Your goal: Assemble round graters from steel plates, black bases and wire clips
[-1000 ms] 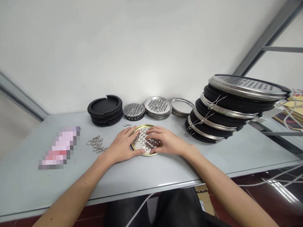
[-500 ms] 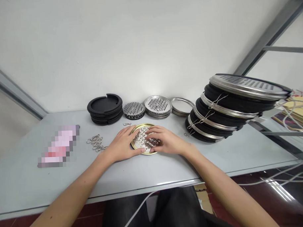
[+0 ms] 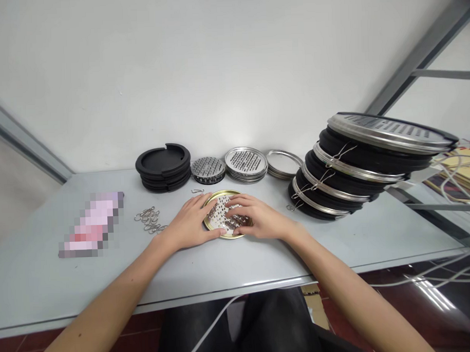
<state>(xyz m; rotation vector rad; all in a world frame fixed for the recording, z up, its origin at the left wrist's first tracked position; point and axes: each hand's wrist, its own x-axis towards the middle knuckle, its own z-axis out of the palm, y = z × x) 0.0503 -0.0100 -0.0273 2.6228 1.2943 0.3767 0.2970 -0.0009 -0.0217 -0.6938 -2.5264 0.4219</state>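
Tabletop [image 3: 238, 265] | grater disc [image 3: 220, 216] faces up (round) | left hand [image 3: 190, 222], right hand [image 3: 262, 219]: grip holding it

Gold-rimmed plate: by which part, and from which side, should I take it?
Probably by its gold rim, left hand from the left, right hand from the right. The plate lies flat on the table between both hands, and its middle looks rough and full of holes, so the rim seems safer.

1. The grater disc [image 3: 220, 212] is partly covered by the left hand [image 3: 191, 222] and right hand [image 3: 262, 218].
2. The pink object [image 3: 92, 222] is blurred by pixelation.
3. Both forearms [image 3: 115, 285] are cut off by the bottom edge.
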